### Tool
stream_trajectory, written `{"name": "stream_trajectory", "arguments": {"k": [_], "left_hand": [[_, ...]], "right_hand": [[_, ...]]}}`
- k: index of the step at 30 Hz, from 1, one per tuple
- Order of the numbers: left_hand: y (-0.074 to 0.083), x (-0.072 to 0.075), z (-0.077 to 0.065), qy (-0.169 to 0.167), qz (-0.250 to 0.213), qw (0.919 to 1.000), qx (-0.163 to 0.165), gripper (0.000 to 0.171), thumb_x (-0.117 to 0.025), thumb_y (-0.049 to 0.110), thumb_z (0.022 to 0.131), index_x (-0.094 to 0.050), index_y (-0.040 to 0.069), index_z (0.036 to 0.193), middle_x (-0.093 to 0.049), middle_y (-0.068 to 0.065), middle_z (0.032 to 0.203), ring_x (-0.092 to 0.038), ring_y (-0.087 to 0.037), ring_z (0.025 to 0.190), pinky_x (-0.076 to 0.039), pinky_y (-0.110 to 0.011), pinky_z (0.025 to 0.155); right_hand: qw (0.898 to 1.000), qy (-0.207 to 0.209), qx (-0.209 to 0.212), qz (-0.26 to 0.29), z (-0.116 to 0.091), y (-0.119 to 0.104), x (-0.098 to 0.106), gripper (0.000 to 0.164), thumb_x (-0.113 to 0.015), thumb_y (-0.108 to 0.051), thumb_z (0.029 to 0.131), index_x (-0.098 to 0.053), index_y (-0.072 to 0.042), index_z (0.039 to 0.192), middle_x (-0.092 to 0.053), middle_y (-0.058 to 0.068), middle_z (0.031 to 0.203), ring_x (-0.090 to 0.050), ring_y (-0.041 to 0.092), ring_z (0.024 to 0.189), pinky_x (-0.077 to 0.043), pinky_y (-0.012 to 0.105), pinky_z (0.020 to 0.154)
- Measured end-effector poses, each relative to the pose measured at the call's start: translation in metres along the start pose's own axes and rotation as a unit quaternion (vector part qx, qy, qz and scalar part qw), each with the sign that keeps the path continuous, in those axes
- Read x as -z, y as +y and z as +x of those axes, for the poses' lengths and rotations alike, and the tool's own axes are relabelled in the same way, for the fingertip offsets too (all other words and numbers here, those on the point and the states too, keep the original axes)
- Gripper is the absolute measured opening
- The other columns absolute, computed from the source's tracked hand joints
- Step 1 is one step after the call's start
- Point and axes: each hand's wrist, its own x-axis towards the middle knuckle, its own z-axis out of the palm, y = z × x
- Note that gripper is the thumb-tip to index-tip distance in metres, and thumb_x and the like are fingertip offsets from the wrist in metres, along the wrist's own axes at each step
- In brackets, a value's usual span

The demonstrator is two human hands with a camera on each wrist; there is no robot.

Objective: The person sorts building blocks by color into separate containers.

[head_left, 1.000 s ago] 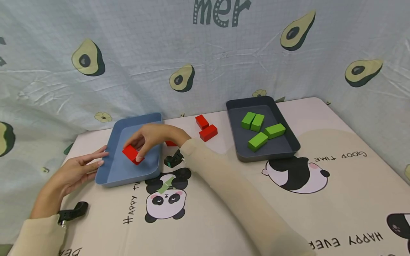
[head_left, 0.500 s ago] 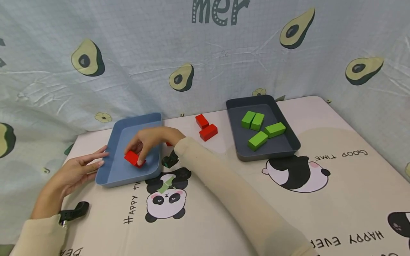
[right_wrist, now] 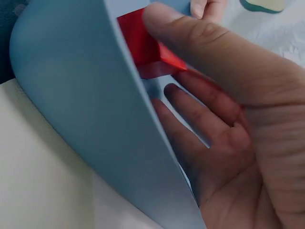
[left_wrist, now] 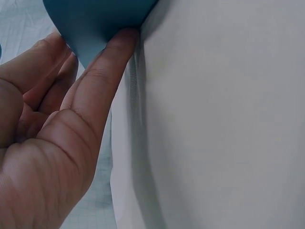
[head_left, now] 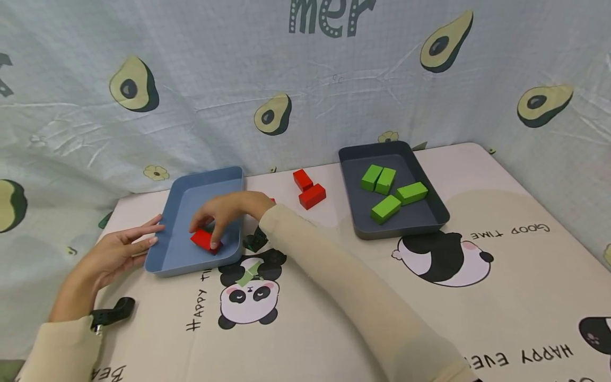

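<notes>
In the head view, my right hand (head_left: 221,215) reaches into the blue tray (head_left: 164,265) and pinches a red block (head_left: 202,239) low over its floor. The right wrist view shows my thumb (right_wrist: 190,36) against the red block (right_wrist: 143,40), with the other fingers on its far side; the tray wall (right_wrist: 90,95) hides part of the block. My left hand (head_left: 116,254) touches the tray's left side with extended fingers. Up close in the left wrist view, a fingertip of my left hand (left_wrist: 71,119) rests against the blue tray wall (left_wrist: 95,28).
Two red blocks, one (head_left: 303,180) behind another (head_left: 312,196), lie between the trays. A further bit of red (head_left: 273,201) peeks out behind my right wrist. The dark grey tray (head_left: 358,212) at right holds several green blocks (head_left: 385,208). A printed curtain (head_left: 200,106) hangs behind the table.
My right hand has lowered the red block inside the blue tray and shifted slightly right and nearer. The left hand has stayed at the tray's side.
</notes>
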Motion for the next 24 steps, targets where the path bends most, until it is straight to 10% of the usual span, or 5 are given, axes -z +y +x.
{"name": "stream_trajectory", "arguments": {"k": [7,18,24], "left_hand": [[0.001,0.000,0.001,0.003,0.007,0.9999,0.008,0.042,-0.058,0.003,0.103,-0.059,0.009,0.144,-0.008,0.007,0.170,-0.056,0.013,0.115,-0.056,-0.019,0.090],[0.000,-0.001,0.000,0.001,-0.012,0.9999,-0.009,0.040,-0.057,-0.002,0.102,-0.064,0.010,0.140,-0.049,0.035,0.142,-0.059,0.010,0.115,-0.057,-0.020,0.089],[0.000,-0.001,-0.002,0.000,-0.009,0.9999,-0.004,0.040,-0.057,-0.001,0.103,-0.062,0.009,0.141,-0.033,0.025,0.159,-0.057,0.012,0.116,-0.056,-0.019,0.090]], "right_hand": [[0.998,0.043,0.038,0.004,-0.019,-0.003,0.008,0.054,-0.073,-0.019,0.095,-0.056,-0.005,0.144,-0.057,0.005,0.147,-0.051,0.010,0.134,-0.041,0.018,0.110],[0.982,0.175,0.055,-0.033,-0.070,0.008,0.011,0.040,-0.071,-0.021,0.098,-0.065,-0.008,0.136,-0.064,0.008,0.136,-0.060,0.018,0.125,-0.049,0.017,0.100],[0.977,0.206,0.039,-0.036,-0.103,0.022,0.010,0.040,-0.070,-0.020,0.098,-0.065,-0.008,0.136,-0.064,0.010,0.135,-0.060,0.021,0.124,-0.050,0.020,0.101]]}}
